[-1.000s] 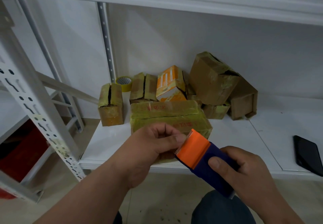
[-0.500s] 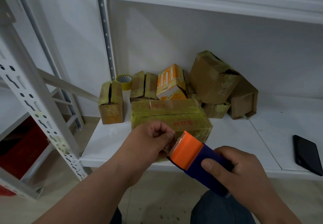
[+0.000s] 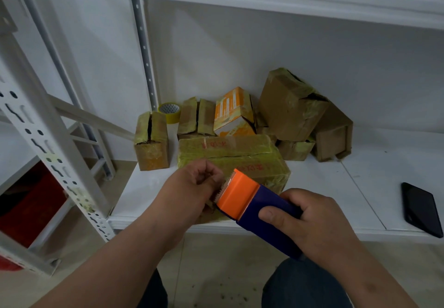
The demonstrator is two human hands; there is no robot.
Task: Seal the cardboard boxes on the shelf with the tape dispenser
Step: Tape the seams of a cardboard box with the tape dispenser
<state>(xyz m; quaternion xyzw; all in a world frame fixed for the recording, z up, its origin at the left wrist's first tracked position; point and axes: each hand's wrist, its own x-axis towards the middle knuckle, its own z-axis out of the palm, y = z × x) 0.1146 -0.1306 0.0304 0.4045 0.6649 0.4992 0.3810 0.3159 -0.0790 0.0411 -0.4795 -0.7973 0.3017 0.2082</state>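
Right hand (image 3: 319, 221) has its grip round the dispenser (image 3: 257, 209). Left hand (image 3: 194, 187) pinches at its toothed edge (tape itself unclear), over the big box (image 3: 240, 156) on the shelf (image 3: 324, 183).

Soft, even indoor light, fairly bright, with a cool cast on the white shelf (image 3: 149, 187). Shadows are faint and diffuse, gathering behind the boxes (image 3: 293, 106) and under the upper board. No harsh glare. Wide-angle bending curves the upright (image 3: 48, 144) at left. Detail is slightly soft throughout.
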